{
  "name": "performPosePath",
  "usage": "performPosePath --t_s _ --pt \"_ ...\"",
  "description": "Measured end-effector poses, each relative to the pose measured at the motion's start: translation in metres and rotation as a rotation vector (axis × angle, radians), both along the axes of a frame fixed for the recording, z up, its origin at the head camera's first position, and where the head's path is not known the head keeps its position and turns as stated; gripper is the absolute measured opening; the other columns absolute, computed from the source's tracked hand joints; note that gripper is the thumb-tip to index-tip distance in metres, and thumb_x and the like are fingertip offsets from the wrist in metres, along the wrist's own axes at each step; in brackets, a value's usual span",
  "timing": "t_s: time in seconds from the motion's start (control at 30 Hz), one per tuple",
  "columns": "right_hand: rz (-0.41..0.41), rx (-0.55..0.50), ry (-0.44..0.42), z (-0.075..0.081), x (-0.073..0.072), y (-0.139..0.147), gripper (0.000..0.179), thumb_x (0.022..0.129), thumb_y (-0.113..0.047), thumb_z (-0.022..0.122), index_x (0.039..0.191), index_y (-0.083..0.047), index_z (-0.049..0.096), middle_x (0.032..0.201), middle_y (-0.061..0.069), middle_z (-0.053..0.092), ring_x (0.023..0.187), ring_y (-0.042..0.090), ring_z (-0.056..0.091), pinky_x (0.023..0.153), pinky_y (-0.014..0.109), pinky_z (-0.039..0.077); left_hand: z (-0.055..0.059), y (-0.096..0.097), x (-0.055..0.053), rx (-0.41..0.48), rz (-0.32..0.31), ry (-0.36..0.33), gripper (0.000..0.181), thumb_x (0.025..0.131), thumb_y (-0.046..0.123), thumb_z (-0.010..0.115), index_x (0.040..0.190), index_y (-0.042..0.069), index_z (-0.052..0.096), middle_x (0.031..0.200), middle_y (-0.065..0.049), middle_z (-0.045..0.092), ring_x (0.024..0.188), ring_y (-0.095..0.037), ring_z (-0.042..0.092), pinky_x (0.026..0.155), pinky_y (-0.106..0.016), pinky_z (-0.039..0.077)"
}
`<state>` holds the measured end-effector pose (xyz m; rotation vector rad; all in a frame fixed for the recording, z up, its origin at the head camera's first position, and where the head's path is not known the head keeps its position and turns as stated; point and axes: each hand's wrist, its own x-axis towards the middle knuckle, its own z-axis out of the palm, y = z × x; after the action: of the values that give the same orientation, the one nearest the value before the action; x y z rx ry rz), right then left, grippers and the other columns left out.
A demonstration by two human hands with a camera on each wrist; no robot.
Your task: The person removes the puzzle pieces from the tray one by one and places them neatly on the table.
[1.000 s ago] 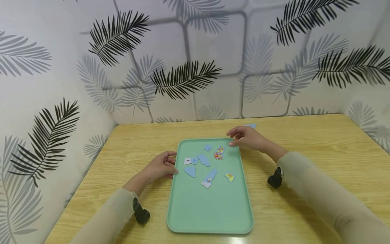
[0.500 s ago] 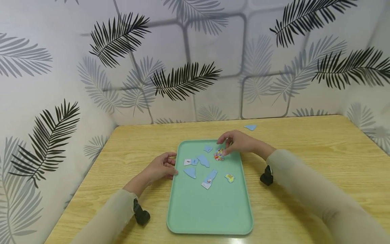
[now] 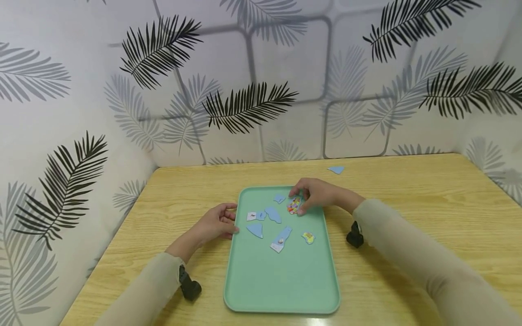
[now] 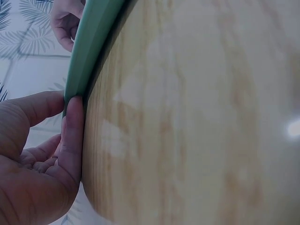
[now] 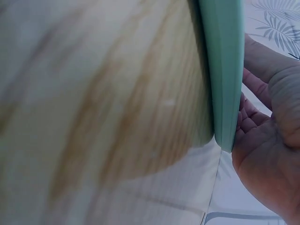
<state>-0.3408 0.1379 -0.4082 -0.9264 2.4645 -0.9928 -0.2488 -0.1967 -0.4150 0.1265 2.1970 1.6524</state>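
My left hand (image 3: 215,222) holds the left edge of the green tray (image 3: 281,285), its thumb at the rim. In the left wrist view, its fingertips meet the tray's outer wall (image 4: 89,51). My right hand (image 3: 316,194) reaches over the tray's far right corner. Its thumb and fingers pinch a multicoloured puzzle piece (image 3: 293,206) at the edges, low over the tray. The right wrist view hides that piece behind the tray's side (image 5: 227,75). Nearby on the tray lie a small blue piece (image 3: 279,198) and a long blue piece (image 3: 273,214).
Also on the tray are a blue-and-white piece (image 3: 255,216), a triangular blue piece (image 3: 255,230), a strip-shaped piece (image 3: 281,239) and a yellow piece (image 3: 308,237). Another blue piece (image 3: 336,170) lies on the wooden table (image 3: 408,194) near the patterned wall (image 3: 285,127).
My right hand has moved left and nearer, from the tray's far right edge onto the multicoloured piece, uncovering the blue piece on the table. My left hand has stayed at the tray's edge.
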Motion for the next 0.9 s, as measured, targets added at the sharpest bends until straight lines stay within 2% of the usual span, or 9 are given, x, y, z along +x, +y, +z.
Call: performPosePath --t_s 0.23,0.9 --pt "0.015 0.045 0.019 0.0013 0.0006 -0.0021 0.052 0.071 -0.020 0.088 0.117 -0.007 0.067 0.103 0.007 0.053 0.079 0.020 0.043 0.071 0.032 0.040 0.0004 0.0004 0.0000 -0.002 -0.003 0.006 0.072 0.084 -0.010 0.068 0.146 0.000 0.034 0.112 -0.017 0.050 0.087 -0.020 0.055 0.072 -0.036 0.057" --pt "0.048 0.028 0.008 -0.0004 0.0011 0.0002 0.039 0.074 -0.021 0.087 0.108 -0.013 0.070 0.099 0.007 0.051 0.082 0.021 0.043 0.072 0.033 0.040 -0.0003 0.0021 -0.0002 -0.016 0.006 0.006 0.072 0.083 -0.010 0.068 0.146 0.001 0.035 0.112 -0.016 0.051 0.087 -0.020 0.056 0.071 -0.035 0.058"
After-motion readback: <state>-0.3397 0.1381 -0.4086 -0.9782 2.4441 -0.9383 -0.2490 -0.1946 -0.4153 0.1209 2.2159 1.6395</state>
